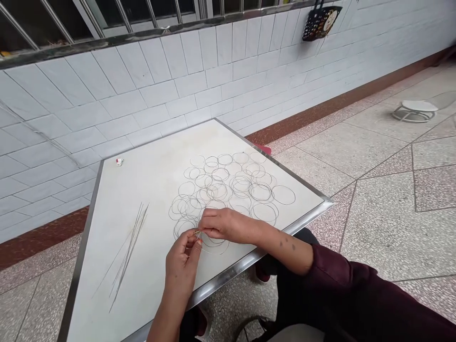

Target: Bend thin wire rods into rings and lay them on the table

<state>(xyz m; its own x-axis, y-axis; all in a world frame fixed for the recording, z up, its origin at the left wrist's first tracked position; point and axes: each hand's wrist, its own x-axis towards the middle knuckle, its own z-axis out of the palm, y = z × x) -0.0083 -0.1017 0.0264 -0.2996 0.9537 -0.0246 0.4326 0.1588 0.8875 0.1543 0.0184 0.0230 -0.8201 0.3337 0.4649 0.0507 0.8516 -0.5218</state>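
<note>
Near the table's front edge my left hand [184, 254] and my right hand [220, 224] meet, fingertips almost touching. Both are closed in a pinch on a thin wire [197, 232], which looks yellowish between the fingers; part of it is hidden by them. Many thin wire rings [260, 192] lie overlapping on the white table, beyond and around my right hand. To the left of my hands, several straight wires [132, 242] lie in a loose bundle.
The white table [149, 166] has a metal edge. A small white and red object [119, 162] sits at its back left. Beyond are a tiled wall, a hanging black basket [321, 23] and a low white stool [415, 110] on the floor.
</note>
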